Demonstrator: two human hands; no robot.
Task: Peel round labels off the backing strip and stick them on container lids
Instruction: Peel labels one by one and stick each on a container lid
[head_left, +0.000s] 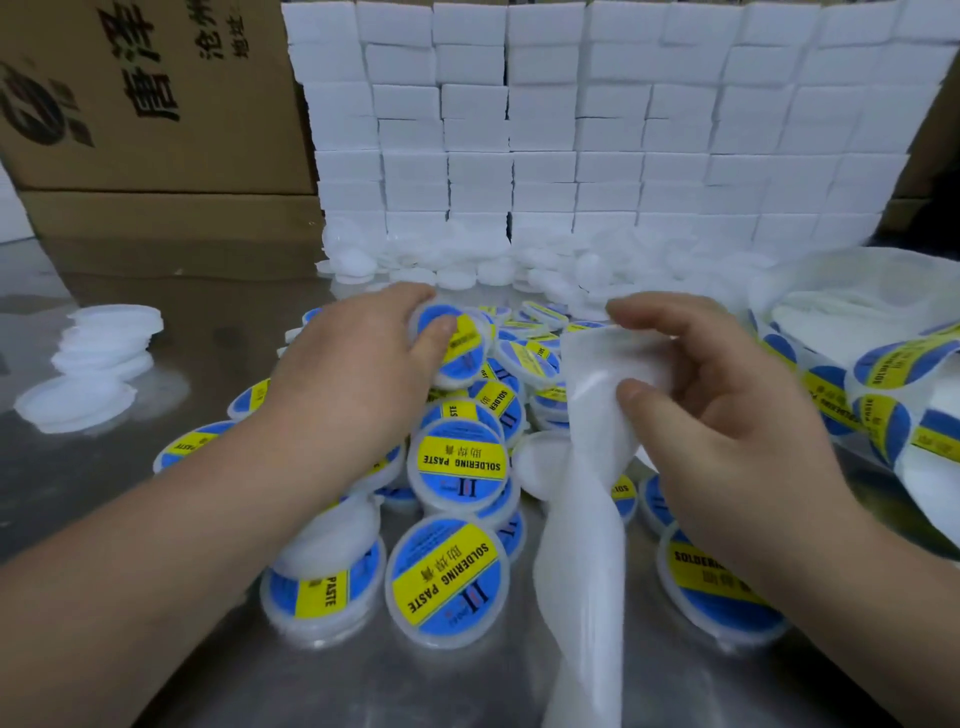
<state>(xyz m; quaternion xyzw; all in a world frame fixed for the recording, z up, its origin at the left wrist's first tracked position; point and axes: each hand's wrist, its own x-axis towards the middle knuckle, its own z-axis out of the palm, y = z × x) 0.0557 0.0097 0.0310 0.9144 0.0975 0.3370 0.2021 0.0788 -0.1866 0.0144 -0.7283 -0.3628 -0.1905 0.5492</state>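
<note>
Steel surface (218, 332), wall of white boxes (571, 130) behind, carton (156, 93) upper left. Our left hand (358, 374) has its grip curled round a lid (457, 371) at centre, thumb pressing on its label (470, 340). Our right hand (727, 415) has its grip clamped on the backing strip (587, 467), which hangs limp to the lower edge. We judge labels thin, floppy and tacky, so lift them by the rim only. Lids look light and stiff, likely to slide in the pile (457, 467). Unused labels (883, 374) crowd the right edge; plain lids (104, 338) sit mid-left. Open room: lower centre and left of the pile.
</note>
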